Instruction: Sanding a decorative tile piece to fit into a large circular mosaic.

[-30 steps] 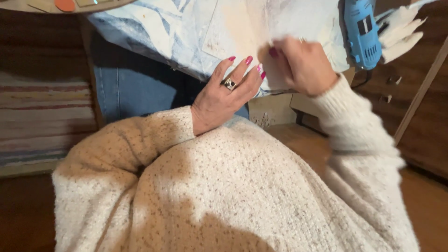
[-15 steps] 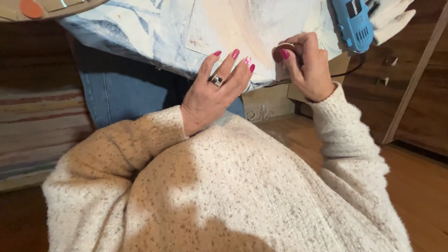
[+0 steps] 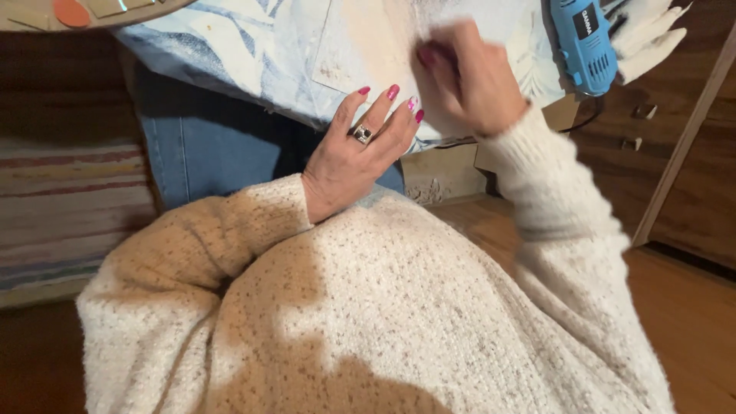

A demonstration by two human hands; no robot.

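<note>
Right hand [image 3: 468, 77] has slid up onto the pale board [image 3: 368, 46], blurred, curled; whether it grips anything, cannot tell. Left hand [image 3: 360, 146] lies flat, fingers spread, empty, pinning the board's near edge. Blue power tool [image 3: 586, 46] sits right of the board, near its edge. Risk, I'd say: hard rubbing shifts the board, nudging the tool off.

- only label I can spot is a little black rectangular sticker [image 3: 586, 23] with pale print, stuck lengthwise on the blue power tool [image 3: 584, 50] at the top right
- no packages, signs or screens anywhere else in view
</note>
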